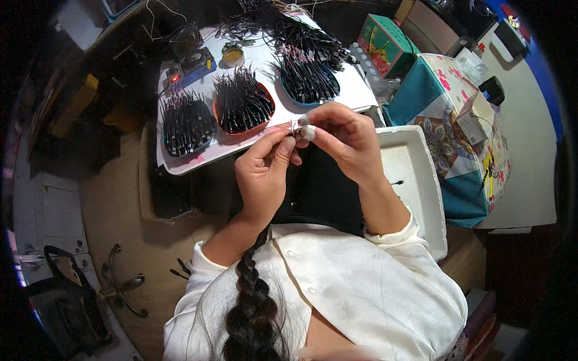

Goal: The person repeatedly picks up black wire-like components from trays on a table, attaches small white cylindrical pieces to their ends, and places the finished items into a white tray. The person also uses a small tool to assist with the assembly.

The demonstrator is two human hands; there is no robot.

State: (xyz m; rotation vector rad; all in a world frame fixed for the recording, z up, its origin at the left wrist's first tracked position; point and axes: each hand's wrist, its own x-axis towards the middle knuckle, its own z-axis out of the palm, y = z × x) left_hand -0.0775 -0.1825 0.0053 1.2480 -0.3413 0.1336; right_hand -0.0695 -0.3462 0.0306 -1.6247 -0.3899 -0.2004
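Your dark braid and white shirt sit closest to the camera, so look past them to your fingertips, that's where it's all at. Your left hand and right hand are both pinched in tight on one small piece, left coming from lower left, right from the other side with a white wrap on its thumb. So the piece is right between them and neither hand is really nearer. Can't tell its long axis, your fingers cover most of it. It's just off the near edge of the white table, with the orange tub up and left, nearer your left fingertips, and the blue tub just beyond your right hand, both stuffed with black cables.
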